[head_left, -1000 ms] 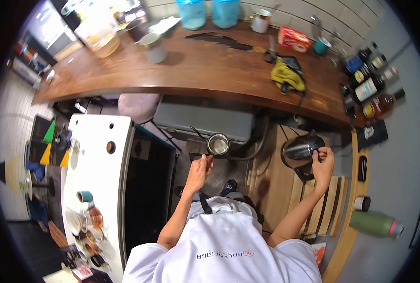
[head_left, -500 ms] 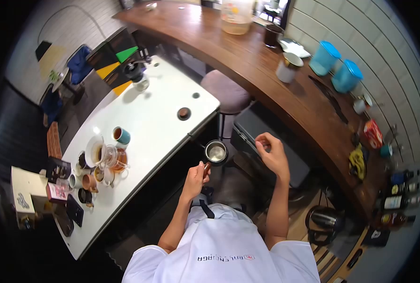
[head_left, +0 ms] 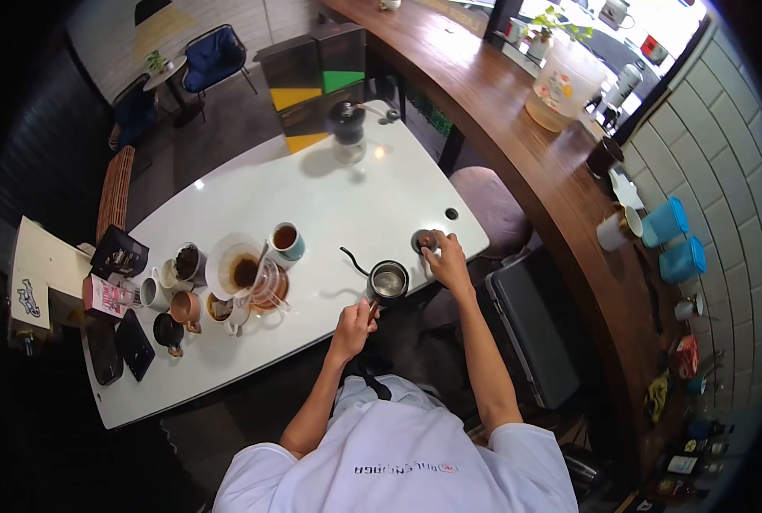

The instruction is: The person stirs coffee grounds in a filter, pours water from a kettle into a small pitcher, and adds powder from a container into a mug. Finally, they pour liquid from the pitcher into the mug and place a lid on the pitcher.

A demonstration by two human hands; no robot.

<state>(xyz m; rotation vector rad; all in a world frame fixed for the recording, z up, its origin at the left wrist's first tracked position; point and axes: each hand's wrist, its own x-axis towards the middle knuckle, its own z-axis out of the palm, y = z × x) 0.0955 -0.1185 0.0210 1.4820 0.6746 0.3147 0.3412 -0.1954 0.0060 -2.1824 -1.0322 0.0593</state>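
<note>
My left hand [head_left: 353, 331] is closed around the handle of a small gooseneck kettle [head_left: 388, 280]. The kettle has no lid on, its metal inside shows, and its thin spout points to the upper left, over the white table's front edge. My right hand [head_left: 447, 260] has its fingers closed on the brown knob of the dark round kettle lid [head_left: 422, 241], which rests on the white table [head_left: 338, 201] near its right end. Left of the kettle stand a glass coffee server [head_left: 270, 286] with a dripper [head_left: 234, 267] and a teal cup [head_left: 287, 242] of dark liquid.
Mugs [head_left: 186, 309], a black phone [head_left: 135, 344] and a pink box [head_left: 107, 295] crowd the table's left end. A hand grinder [head_left: 347, 132] stands at the back. To the right curve a wooden counter [head_left: 517, 145] with blue containers [head_left: 682, 259] and a pink stool [head_left: 492, 209].
The view has turned toward the white table. The kettle has moved from beside the table to over its front edge. My right hand has reached to the lid and taken hold of its knob.
</note>
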